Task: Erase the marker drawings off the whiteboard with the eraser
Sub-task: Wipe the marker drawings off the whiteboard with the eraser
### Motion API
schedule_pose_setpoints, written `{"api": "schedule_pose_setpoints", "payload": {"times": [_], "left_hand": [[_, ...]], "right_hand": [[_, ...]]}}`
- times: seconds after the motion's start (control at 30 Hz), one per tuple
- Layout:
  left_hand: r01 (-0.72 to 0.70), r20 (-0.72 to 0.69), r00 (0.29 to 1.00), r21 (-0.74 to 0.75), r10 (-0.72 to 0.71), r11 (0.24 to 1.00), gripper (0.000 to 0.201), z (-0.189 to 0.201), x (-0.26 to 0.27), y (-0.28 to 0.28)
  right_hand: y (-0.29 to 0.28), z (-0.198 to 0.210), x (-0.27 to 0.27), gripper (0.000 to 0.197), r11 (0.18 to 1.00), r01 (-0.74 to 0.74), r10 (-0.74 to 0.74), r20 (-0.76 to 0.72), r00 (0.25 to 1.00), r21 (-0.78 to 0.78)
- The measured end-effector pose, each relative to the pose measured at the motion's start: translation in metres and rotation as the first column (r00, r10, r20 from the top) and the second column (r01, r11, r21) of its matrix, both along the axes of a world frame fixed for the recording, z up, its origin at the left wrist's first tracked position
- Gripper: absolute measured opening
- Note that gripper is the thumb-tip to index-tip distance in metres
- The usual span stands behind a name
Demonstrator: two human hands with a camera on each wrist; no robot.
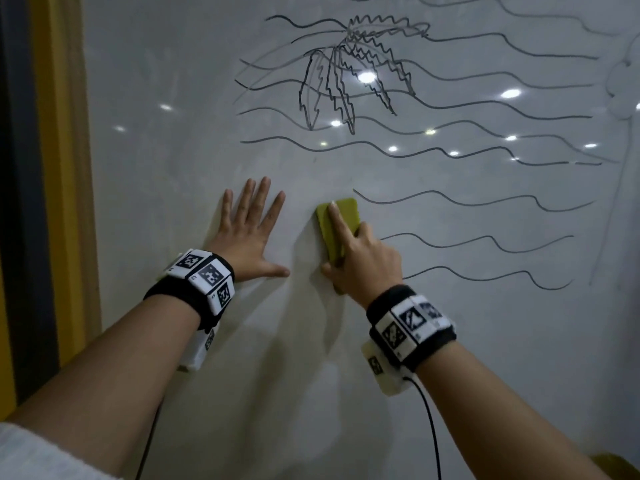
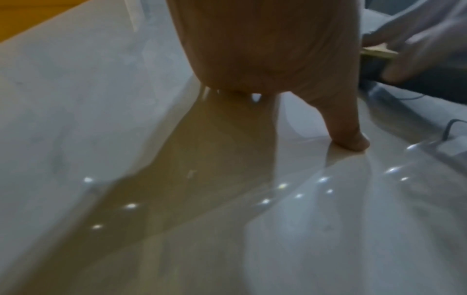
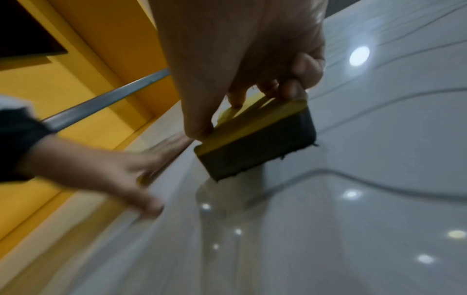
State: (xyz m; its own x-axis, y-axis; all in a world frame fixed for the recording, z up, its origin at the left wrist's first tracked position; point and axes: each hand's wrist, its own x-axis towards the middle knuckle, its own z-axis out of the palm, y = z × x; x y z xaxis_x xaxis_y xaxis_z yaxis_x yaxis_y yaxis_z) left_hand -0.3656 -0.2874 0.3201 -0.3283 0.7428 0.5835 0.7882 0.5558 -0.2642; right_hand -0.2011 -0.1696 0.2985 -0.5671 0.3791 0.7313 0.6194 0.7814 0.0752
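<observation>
My right hand (image 1: 356, 251) grips a yellow-backed eraser (image 1: 337, 226) with a dark felt pad (image 3: 257, 151), pressed against the whiteboard (image 1: 450, 341) just left of three short wavy marker lines (image 1: 478, 202). The index finger lies along the eraser's back. Above, longer wavy lines cross a jagged palm-leaf scribble (image 1: 349, 74). My left hand (image 1: 249, 233) lies flat on the board with fingers spread, a hand's width left of the eraser; its thumb (image 2: 351, 135) touches the glossy surface. The right wrist view shows the left hand (image 3: 106, 171) beside the eraser (image 3: 255, 137).
A yellow and dark frame (image 1: 52, 168) runs along the board's left edge. A faint grey outline drawing (image 1: 623, 91) sits at the far right. Ceiling lights glint as bright spots on the board. Cables hang from both wristbands.
</observation>
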Motion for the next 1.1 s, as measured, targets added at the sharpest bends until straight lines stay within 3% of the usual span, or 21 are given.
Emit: {"api": "schedule_pose_setpoints", "payload": {"times": [0.1,0.37,0.6,0.83,1.0,1.1], "left_hand": [[0.0,0.0,1.0,0.004,0.0,1.0,0.13,-0.001,0.0,0.001],[0.043,0.003,0.999,0.044,-0.043,0.998,0.129,-0.002,0.0,0.0],[0.034,0.007,0.999,0.052,-0.034,0.998,0.13,-0.004,-0.001,0.002],[0.044,-0.009,0.999,0.058,-0.043,0.997,0.129,-0.004,-0.005,0.003],[0.066,-0.025,0.998,0.067,-0.064,0.996,0.13,-0.005,-0.006,0.002],[0.063,-0.034,0.998,0.071,-0.06,0.995,0.129,-0.005,-0.007,0.002]], "right_hand": [[0.003,-0.02,0.005,0.092,1.0,-0.006,0.006,0.032,0.999,-0.002],[0.01,0.026,0.004,0.091,0.996,0.013,-0.012,-0.008,1.0,0.084],[0.017,-0.083,0.002,0.107,0.988,-0.12,0.122,-0.016,0.992,0.098],[0.015,-0.06,-0.012,0.099,0.977,-0.171,0.188,-0.138,0.973,0.127],[0.019,-0.093,-0.005,0.105,0.971,-0.174,0.171,0.028,0.985,0.164],[0.026,-0.084,0.0,0.102,0.979,-0.147,0.151,-0.018,0.988,0.143]]}}
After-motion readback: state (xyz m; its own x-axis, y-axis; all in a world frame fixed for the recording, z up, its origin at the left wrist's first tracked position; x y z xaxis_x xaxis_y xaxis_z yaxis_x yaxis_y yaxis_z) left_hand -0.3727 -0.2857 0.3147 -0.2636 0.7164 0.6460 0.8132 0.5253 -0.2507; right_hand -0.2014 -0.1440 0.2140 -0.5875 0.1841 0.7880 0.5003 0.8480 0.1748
